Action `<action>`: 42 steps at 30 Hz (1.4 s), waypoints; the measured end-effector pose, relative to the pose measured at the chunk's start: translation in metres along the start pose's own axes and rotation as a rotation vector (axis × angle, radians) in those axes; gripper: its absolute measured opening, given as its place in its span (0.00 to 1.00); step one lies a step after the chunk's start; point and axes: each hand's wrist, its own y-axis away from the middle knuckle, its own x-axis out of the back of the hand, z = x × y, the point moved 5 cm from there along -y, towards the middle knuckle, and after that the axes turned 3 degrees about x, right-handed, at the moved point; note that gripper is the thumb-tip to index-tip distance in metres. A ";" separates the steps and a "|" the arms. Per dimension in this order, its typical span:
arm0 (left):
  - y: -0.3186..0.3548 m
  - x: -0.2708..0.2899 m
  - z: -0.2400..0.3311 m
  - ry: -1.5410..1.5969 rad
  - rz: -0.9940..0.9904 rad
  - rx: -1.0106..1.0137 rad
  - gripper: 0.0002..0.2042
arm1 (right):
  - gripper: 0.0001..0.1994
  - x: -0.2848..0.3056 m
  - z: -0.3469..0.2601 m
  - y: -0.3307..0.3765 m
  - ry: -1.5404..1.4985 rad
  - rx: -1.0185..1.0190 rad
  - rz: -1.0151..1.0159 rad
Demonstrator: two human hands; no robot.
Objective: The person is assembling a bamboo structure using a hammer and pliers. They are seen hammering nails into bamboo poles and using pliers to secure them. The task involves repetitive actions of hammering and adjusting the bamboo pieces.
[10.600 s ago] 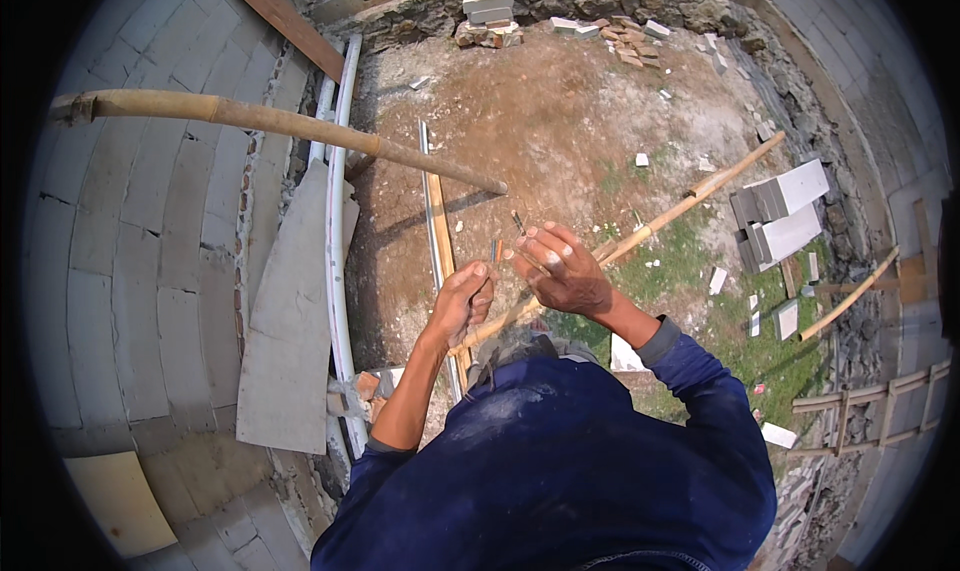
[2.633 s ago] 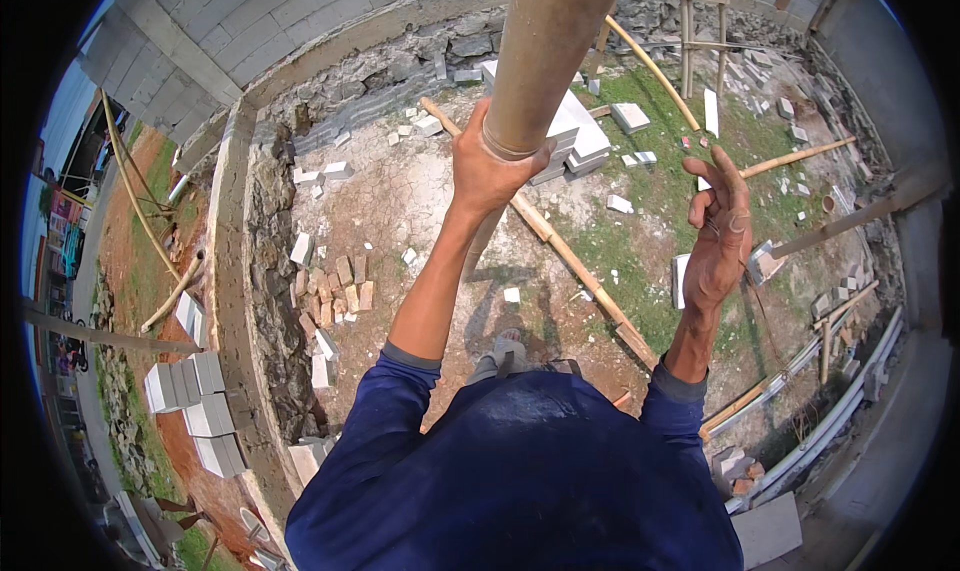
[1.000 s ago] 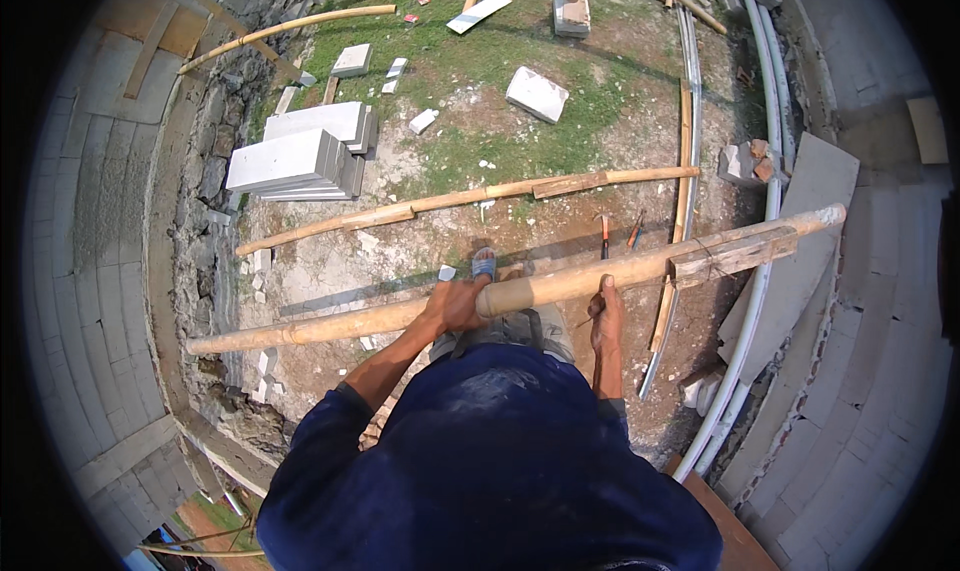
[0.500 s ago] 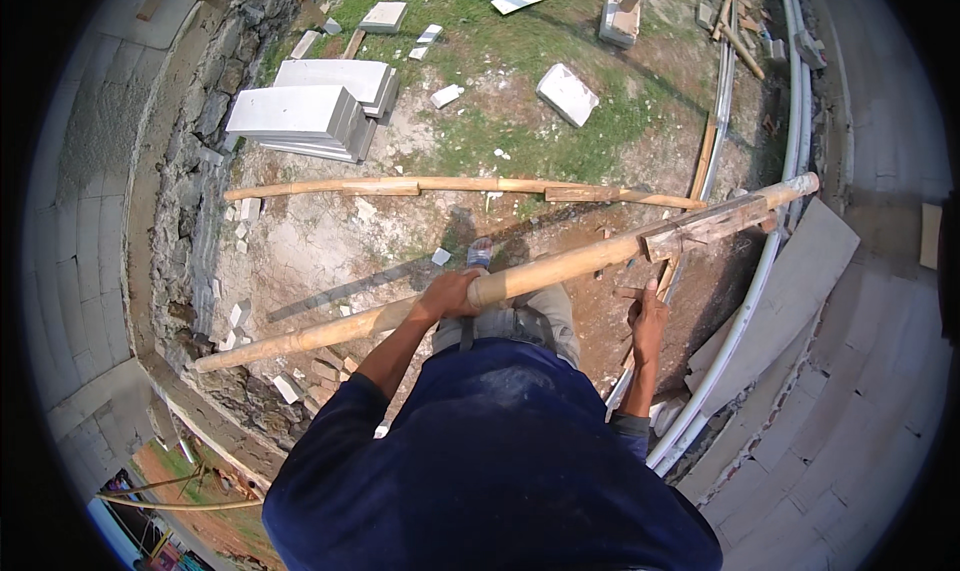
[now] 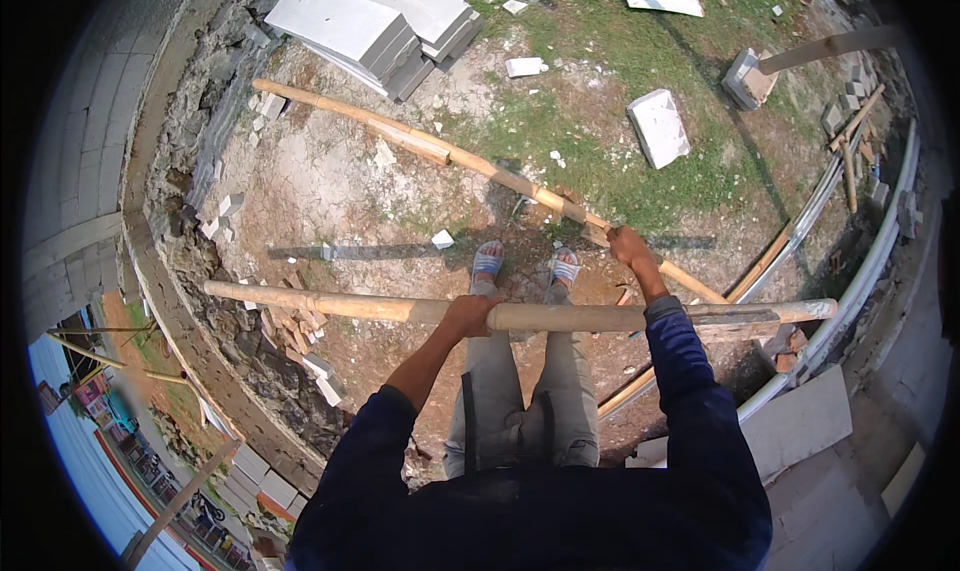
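In the head view, the person's left hand [image 5: 468, 316] is closed around a thick bamboo pole [image 5: 570, 318], its fingers wrapped over the shaft left of the pole's middle. The pole lies almost level across the person's front, above the grey trousers [image 5: 488, 396], with its thinner end to the left. Toward its right end, a rough wooden piece [image 5: 735, 325] runs along its lower side.

The right forearm crosses over the pole, and the right hand [image 5: 630, 248] is out beyond it. Its fingers look bent, but whether they grip anything cannot be told. In the picture this hand overlaps the edge of a second bamboo pole [image 5: 480, 166], which lies slantwise on the ground; contact between the two is unclear.

Striped sandals [image 5: 487, 263] show between the two poles. Farther out, flat pale blocks [image 5: 345, 16] are stacked at the upper left, and a single white block [image 5: 660, 128] lies on the grass [image 5: 590, 91]. Broken bricks [image 5: 290, 331] lie below the left part of the held pole.
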 end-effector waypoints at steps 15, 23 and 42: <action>-0.148 -0.189 -0.050 0.244 0.070 0.172 0.26 | 0.36 -0.221 0.065 -0.288 0.364 0.366 0.178; -0.145 -0.167 -0.032 0.262 0.038 0.226 0.27 | 0.34 -0.212 0.043 -0.267 0.477 0.293 0.068; 0.124 0.013 0.157 0.235 0.087 0.030 0.35 | 0.18 -0.030 -0.118 0.014 -0.298 0.290 -0.405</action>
